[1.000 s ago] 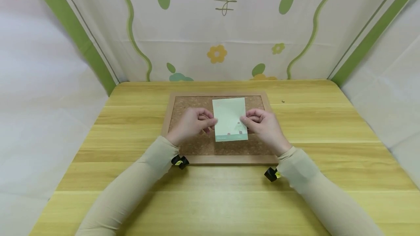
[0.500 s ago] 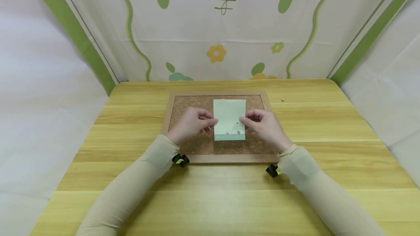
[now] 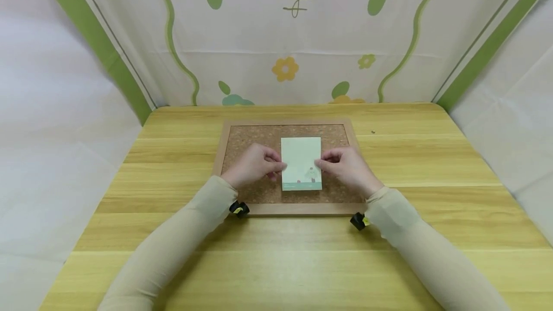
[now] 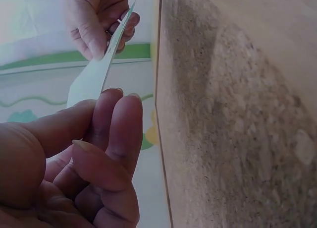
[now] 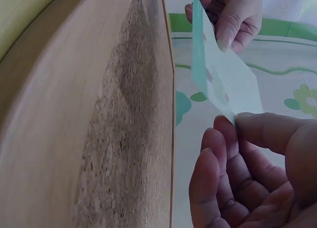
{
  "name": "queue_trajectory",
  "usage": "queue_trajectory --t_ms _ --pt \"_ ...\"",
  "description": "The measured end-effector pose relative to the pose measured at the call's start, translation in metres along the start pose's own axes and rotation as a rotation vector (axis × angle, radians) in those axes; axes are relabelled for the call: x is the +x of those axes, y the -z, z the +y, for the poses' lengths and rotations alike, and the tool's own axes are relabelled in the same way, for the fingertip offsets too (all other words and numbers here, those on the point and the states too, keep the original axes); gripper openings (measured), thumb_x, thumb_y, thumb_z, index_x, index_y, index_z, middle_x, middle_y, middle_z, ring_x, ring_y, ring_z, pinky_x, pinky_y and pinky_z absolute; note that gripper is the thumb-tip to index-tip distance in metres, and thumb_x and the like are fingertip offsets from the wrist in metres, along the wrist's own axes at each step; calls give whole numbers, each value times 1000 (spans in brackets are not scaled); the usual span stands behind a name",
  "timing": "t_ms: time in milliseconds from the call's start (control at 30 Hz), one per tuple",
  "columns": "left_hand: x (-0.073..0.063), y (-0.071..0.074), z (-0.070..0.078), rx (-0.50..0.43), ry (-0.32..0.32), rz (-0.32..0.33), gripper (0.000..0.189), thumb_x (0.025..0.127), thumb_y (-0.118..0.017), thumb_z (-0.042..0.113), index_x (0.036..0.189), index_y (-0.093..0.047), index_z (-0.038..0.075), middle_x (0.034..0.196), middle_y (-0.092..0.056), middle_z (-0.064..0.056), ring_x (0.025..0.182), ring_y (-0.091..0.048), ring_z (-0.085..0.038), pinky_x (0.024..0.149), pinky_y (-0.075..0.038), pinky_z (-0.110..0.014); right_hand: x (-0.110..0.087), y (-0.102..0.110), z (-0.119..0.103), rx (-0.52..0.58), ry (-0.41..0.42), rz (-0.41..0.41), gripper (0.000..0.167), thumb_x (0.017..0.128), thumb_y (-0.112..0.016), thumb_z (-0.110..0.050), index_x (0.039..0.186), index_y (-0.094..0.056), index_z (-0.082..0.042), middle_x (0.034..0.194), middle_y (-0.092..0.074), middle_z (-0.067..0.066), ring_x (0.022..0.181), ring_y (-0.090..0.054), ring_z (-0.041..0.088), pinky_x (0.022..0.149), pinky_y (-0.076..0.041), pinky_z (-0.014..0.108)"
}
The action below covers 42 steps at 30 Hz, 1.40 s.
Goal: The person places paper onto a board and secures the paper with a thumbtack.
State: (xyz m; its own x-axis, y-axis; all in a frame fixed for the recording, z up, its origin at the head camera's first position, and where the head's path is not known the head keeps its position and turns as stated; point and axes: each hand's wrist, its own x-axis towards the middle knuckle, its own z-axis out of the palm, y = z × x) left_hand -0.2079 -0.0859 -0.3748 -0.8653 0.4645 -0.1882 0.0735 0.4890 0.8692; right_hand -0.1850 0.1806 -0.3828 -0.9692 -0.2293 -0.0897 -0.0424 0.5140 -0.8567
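Note:
A pale green sheet of note paper (image 3: 301, 162), with a darker green band and small printed figures at its lower end, is held over the wood-framed cork board (image 3: 255, 196). My left hand (image 3: 258, 164) pinches its left edge between thumb and forefinger. Its right edge is pinched the same way by my right hand (image 3: 347, 167). Both wrist views show a gap between the paper (image 5: 225, 74) and the cork surface (image 4: 237, 119). In the left wrist view a small white bit (image 4: 119, 21) shows beside the right hand's fingers; what it is cannot be made out.
The board lies on a yellow wood-grain table (image 3: 298, 263). A tiny object (image 3: 373, 132) lies on the tabletop right of the board's far corner. Behind the table hangs a white cloth (image 3: 242, 32) printed with flowers, and pale cloth flanks both sides.
The sheet, slightly tilted at first, has straightened and shifted a little toward me over the board. Both hands keep their pinch and move slightly with it.

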Motion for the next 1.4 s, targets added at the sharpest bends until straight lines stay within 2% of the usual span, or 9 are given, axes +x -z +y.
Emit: queue_trajectory --t_ms 200,367,467,667,867,1067,1233,1333,1400 --pt "8 0 -4 41 21 -34 14 93 -72 22 87 -74 9 79 -73 -4 68 -71 -25 69 -56 -35 4 0 0 -38 -40 -13 22 93 -73 -26 102 -75 -5 99 -71 8 85 -69 28 73 -55 35" --pt "11 0 -4 81 35 -40 14 93 -73 20 86 -73 8 80 -73 -5 68 -70 -25 65 -56 -34 8 -1 -3 -64 -72 -29 20 93 -72 -25 101 -76 -7 96 -71 7 83 -67 25 74 -56 37" --pt "11 1 -4 142 32 -23 14 92 -74 21 86 -73 8 81 -72 -5 69 -69 -24 64 -55 -33 10 -1 -5 -79 -76 -39 19 94 -71 -24 100 -76 -7 92 -71 7 82 -65 25 73 -56 36" --pt "11 1 1 361 20 19 13 91 -75 24 87 -76 11 79 -68 -1 66 -59 -17 60 -49 -30 14 -3 -5 -103 -74 -41 17 94 -71 -21 97 -77 -6 89 -72 7 78 -66 22 68 -54 31" --pt "8 -2 6 559 -55 4 11 92 -73 22 99 -74 13 88 -69 4 79 -63 -12 72 -52 -32 16 -9 -1 -185 -24 -36 14 93 -71 -20 89 -78 -7 82 -72 3 70 -65 17 65 -51 30" --pt "7 -4 4 662 -109 -14 26 92 -74 22 114 -70 10 90 -67 4 82 -62 -13 79 -52 -34 18 -14 2 -274 -25 -51 18 92 -72 -23 82 -76 -9 78 -70 2 65 -58 16 60 -48 31" --pt "6 -4 4 733 -134 -38 34 90 -76 25 119 -69 9 94 -68 3 88 -63 -14 82 -52 -36 18 -17 3 -367 -24 -48 22 91 -73 -25 73 -69 -12 71 -63 0 61 -52 15 57 -43 31" --pt "5 -4 4 771 -145 -45 38 90 -76 26 121 -67 8 102 -69 -2 94 -63 -18 86 -51 -39 19 -19 5 -411 -23 -47 26 89 -75 -26 69 -65 -13 65 -59 -1 58 -50 15 56 -41 31" --pt "4 -5 4 803 -148 -46 41 89 -77 28 123 -67 8 112 -68 -5 104 -62 -23 92 -49 -42 20 -20 5 -438 -22 -46 28 89 -75 -27 68 -63 -13 63 -57 -2 57 -49 15 55 -39 31"
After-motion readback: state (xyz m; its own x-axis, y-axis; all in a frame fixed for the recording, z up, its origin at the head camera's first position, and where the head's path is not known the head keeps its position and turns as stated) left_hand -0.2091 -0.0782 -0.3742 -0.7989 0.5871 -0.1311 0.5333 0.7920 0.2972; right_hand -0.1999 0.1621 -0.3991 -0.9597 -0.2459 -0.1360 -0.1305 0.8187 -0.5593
